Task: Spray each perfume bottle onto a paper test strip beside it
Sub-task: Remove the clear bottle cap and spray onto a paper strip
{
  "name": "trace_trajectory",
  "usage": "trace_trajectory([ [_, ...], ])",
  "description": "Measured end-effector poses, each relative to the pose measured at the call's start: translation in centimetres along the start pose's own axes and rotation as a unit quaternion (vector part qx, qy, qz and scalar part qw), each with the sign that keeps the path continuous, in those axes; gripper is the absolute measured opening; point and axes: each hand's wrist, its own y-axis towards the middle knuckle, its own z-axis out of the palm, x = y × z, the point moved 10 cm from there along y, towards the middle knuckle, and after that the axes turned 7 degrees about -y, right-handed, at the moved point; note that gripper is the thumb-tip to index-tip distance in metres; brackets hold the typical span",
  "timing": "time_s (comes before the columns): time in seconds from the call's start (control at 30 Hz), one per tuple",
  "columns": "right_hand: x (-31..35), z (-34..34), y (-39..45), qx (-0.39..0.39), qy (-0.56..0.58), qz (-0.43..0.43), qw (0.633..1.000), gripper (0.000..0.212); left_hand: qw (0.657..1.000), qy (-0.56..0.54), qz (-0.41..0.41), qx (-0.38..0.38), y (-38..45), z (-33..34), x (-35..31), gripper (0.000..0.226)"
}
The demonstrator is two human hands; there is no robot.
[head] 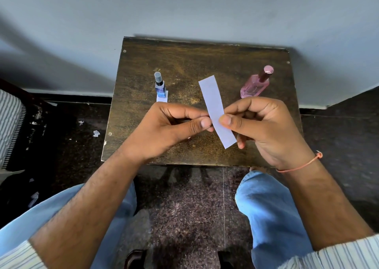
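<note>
A white paper test strip [213, 102] is held above the small brown table [184, 63], tilted with its far end up and left. My left hand [172, 127] pinches its left edge between thumb and forefinger. My right hand [260, 123] pinches its right edge the same way. A small blue perfume bottle [160, 85] with a clear cap stands upright at the table's left, partly on another white strip [162, 99]. A pink perfume bottle [256, 84] with a pink cap stands at the right, just beyond my right hand.
The table stands against a pale blue wall [184, 12]. Scraps of white paper [96, 133] lie on the dark floor to the left. A striped fabric object [10, 123] sits at the far left. My knees in blue jeans [266, 203] are below the table's near edge.
</note>
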Motion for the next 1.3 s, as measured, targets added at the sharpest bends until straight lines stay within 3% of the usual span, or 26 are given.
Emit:
trace_trajectory([
  [0.2, 0.0, 0.3, -0.1, -0.013, 0.013, -0.004, 1.0, 0.01, 1.0, 0.008, -0.001, 0.026, -0.1, 1.7, -0.1, 0.041],
  [0.7, 0.3, 1.2, -0.3, -0.013, 0.048, -0.02, 0.999, 0.017, 1.0, 0.011, -0.011, -0.007, -0.4, 1.5, -1.0, 0.032],
  [1.2, 1.7, 1.4, -0.1, -0.033, -0.051, -0.098, 0.993, 0.013, 0.997, -0.032, 0.005, -0.071, -0.3, -1.2, -0.4, 0.018],
  [1.3, 1.7, 1.2, 0.1, -0.045, -0.075, -0.112, 0.99, 0.015, 0.995, -0.042, 0.028, -0.087, -0.2, -2.0, -0.8, 0.027],
])
